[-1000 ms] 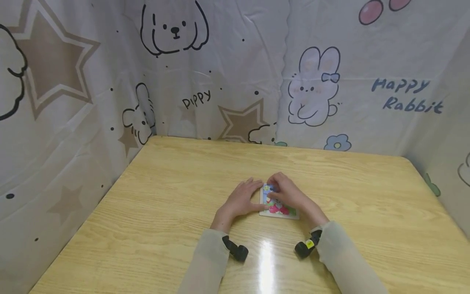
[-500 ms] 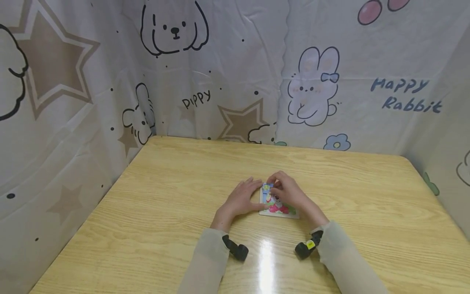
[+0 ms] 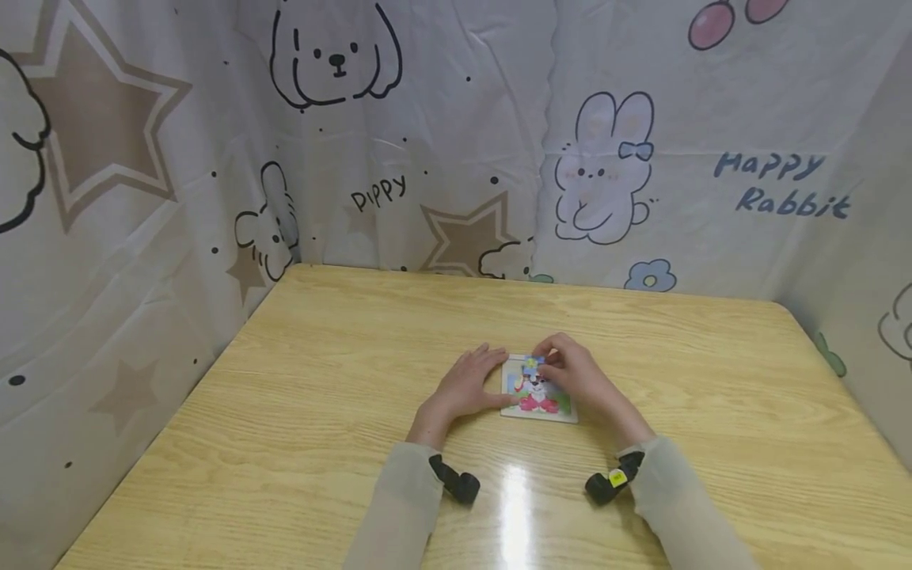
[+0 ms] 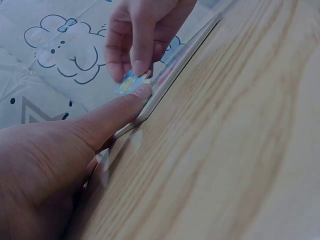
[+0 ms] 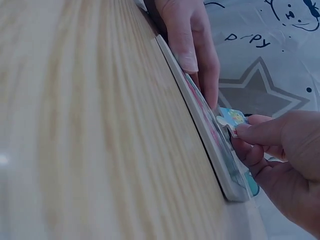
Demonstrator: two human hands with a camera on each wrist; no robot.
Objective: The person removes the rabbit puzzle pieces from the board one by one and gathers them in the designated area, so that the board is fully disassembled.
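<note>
A small square jigsaw puzzle board [image 3: 545, 419] with a cartoon animal picture lies flat on the wooden table. My left hand [image 3: 463, 385] rests along its left side, fingers extended toward the far corner and thumb pressing the near part. Between thumb and fingertips my right hand [image 3: 580, 376] pinches a puzzle piece [image 5: 233, 116], blue with a yellow flower. That piece is tilted and raised over the upper part of the board. In the left wrist view the left thumb [image 4: 117, 110] lies on the board's edge, while the piece hangs just beyond it.
The wooden table [image 3: 321, 412] stretches around the board on all sides. Behind it and at both sides hangs a pale curtain [image 3: 427, 119] with cartoon prints. Black wrist cameras are strapped to both wrists.
My right hand has lifted the flower piece from the board's upper left corner and shifted it to the right. A pale bare patch shows there. The left hand has stayed put.
</note>
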